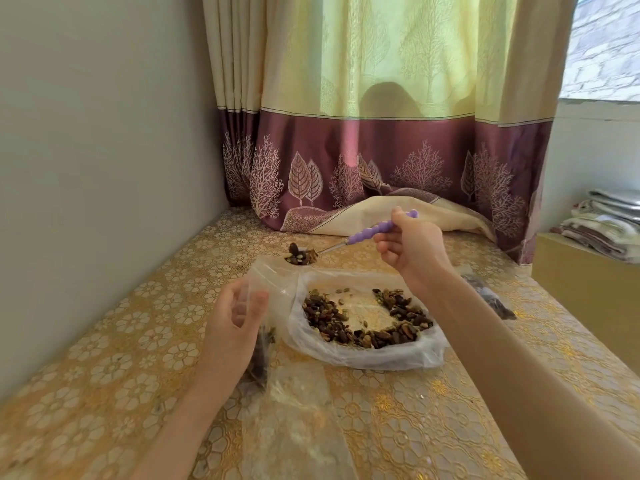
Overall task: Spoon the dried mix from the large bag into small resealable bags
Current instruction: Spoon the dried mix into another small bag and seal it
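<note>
The large clear bag (363, 356) lies open on the table, with dried mix (398, 332) in a ring inside it. My right hand (412, 251) grips the purple handle of a spoon (372, 233). The spoon's bowl (301, 256) is heaped with mix and hovers at the mouth of a small clear resealable bag (273, 282). My left hand (233, 323) holds that small bag upright just left of the large bag. Some dark mix sits in the small bag's bottom, partly hidden by my left hand.
The table has a gold floral cloth (121, 341). More clear small bags (294, 410) lie near the front. Filled dark bags (491, 299) lie to the right, behind my right forearm. A curtain (363, 161) hangs at the back, a wall at left, folded cloths (606, 223) far right.
</note>
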{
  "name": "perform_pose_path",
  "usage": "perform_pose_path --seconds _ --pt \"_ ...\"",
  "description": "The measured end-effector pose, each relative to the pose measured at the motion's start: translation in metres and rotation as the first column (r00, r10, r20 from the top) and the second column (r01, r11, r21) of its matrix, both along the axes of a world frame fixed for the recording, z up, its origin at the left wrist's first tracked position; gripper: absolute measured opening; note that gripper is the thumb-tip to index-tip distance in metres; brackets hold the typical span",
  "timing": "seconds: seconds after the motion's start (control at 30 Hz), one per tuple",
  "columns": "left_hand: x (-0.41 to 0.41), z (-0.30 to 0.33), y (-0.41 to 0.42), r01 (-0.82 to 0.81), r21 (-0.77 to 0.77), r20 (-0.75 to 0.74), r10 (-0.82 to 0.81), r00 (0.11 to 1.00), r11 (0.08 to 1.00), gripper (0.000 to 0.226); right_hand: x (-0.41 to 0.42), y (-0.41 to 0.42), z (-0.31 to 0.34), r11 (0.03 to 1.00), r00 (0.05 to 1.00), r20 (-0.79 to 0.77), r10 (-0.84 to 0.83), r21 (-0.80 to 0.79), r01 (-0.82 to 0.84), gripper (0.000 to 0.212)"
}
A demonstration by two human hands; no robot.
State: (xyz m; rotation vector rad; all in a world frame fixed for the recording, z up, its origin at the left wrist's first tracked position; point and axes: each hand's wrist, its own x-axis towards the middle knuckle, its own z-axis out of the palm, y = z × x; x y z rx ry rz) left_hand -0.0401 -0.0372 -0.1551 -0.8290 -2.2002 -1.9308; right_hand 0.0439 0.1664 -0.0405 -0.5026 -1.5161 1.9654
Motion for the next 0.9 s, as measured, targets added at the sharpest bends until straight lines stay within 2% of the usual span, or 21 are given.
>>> perform_pose_path --seconds 0.1,0.2,0.33,0.4,0.5,0.67,0.77,0.9 --pt "0.000 0.000 0.000 0.000 -0.009 -0.007 0.000 1.000 1.000 0.049 -0.005 -0.022 -0.001 0.974 0.999 -0.046 -0.013 0.227 0.023 0.044" --pt "-0.001 0.000 0.000 -0.009 -0.001 0.007 0.009 1.000 1.000 0.050 -0.007 -0.043 -0.007 0.865 0.990 -0.141 0.022 0.500 0.052 0.037" --pt "-0.003 0.000 0.000 -0.024 0.046 0.032 0.022 0.999 0.999 0.074 -0.002 -0.058 -0.007 0.773 0.970 -0.215 0.110 0.632 0.052 0.031" --pt "-0.002 0.001 0.000 -0.013 0.049 0.023 0.012 1.000 0.999 0.071 0.001 -0.058 -0.006 0.766 0.966 -0.233 0.113 0.640 0.065 0.031" --pt "0.000 0.002 -0.001 -0.011 0.054 0.026 0.010 1.000 0.998 0.052 0.003 -0.054 -0.006 0.804 0.961 -0.268 0.065 0.584 0.109 0.035" --pt "-0.001 0.002 -0.001 -0.033 0.056 0.026 0.031 0.999 0.998 0.073 0.012 -0.036 -0.014 0.882 0.921 -0.363 -0.140 0.377 0.282 0.038" --pt "-0.001 0.004 -0.001 -0.036 0.044 0.016 0.036 0.999 0.998 0.084 0.016 -0.020 -0.024 0.882 0.884 -0.355 -0.304 0.248 0.402 0.037" --pt "0.001 0.007 -0.004 -0.049 0.057 0.021 0.048 0.999 0.997 0.091 0.017 -0.006 -0.048 0.844 0.897 -0.196 -0.396 0.308 0.440 0.040"
